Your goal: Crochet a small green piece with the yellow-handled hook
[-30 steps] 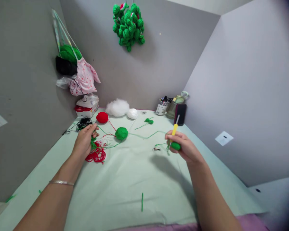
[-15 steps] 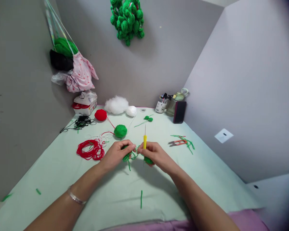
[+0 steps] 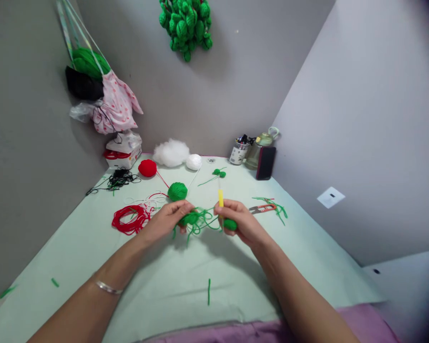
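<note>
My left hand (image 3: 167, 220) is closed on a small green crochet piece (image 3: 189, 218) with loose green yarn strands (image 3: 203, 222) trailing from it. My right hand (image 3: 240, 220) grips a yellow-handled crochet hook (image 3: 220, 198) pointing upward, together with another small green crochet piece (image 3: 230, 224). Both hands hover close together above the pale green table cover (image 3: 171, 281). A green yarn ball (image 3: 178, 191) lies just behind my left hand.
A red yarn tangle (image 3: 130, 218), red ball (image 3: 148, 167), black thread (image 3: 117, 179), white stuffing (image 3: 170, 152) and white ball (image 3: 193, 162) lie at the back left. Snips (image 3: 261, 208), a pen cup (image 3: 238, 153), jar (image 3: 259, 149) and phone (image 3: 265, 163) sit right. Green crochet pieces (image 3: 184, 24) hang on the wall.
My left hand came in from the red tangle with a green piece, and my right hand moved left to meet it. Since half a second ago the hands rose slightly.
</note>
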The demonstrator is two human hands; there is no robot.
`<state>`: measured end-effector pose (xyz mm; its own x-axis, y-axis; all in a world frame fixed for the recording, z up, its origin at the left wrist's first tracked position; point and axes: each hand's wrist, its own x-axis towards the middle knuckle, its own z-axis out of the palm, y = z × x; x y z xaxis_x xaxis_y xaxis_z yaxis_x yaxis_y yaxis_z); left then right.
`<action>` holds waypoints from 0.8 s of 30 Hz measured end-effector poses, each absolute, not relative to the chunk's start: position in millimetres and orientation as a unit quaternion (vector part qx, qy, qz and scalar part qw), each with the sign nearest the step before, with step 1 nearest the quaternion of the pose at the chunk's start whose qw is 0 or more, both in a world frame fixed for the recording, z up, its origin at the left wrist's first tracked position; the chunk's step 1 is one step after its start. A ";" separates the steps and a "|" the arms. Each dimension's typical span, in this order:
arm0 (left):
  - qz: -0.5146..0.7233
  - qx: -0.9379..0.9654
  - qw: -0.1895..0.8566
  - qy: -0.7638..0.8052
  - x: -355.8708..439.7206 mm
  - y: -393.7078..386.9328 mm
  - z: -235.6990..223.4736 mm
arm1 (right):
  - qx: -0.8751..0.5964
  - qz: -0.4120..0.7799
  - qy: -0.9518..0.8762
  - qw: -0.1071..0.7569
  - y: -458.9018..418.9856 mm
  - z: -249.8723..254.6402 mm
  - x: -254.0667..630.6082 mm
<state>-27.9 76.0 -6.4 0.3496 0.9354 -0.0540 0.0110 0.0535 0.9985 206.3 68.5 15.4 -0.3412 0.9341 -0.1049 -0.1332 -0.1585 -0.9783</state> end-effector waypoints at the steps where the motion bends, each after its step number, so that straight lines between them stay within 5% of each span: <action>1: 0.382 0.562 0.606 0.414 -34.7 78.6 -6.1 | -0.394 0.647 -0.490 0.431 71.9 18.2 214.5; 6: 0.425 0.499 0.630 0.416 -78.0 93.4 -3.2 | -0.360 0.635 -0.442 0.521 82.5 32.8 254.0; 14: 0.679 0.320 0.475 0.459 -129.8 124.9 -8.4 | -0.305 0.626 -0.397 0.598 88.6 32.9 274.2; 24: 0.636 0.441 0.341 0.534 -70.3 107.7 -22.7 | -0.286 0.697 -0.427 0.500 76.9 32.4 257.4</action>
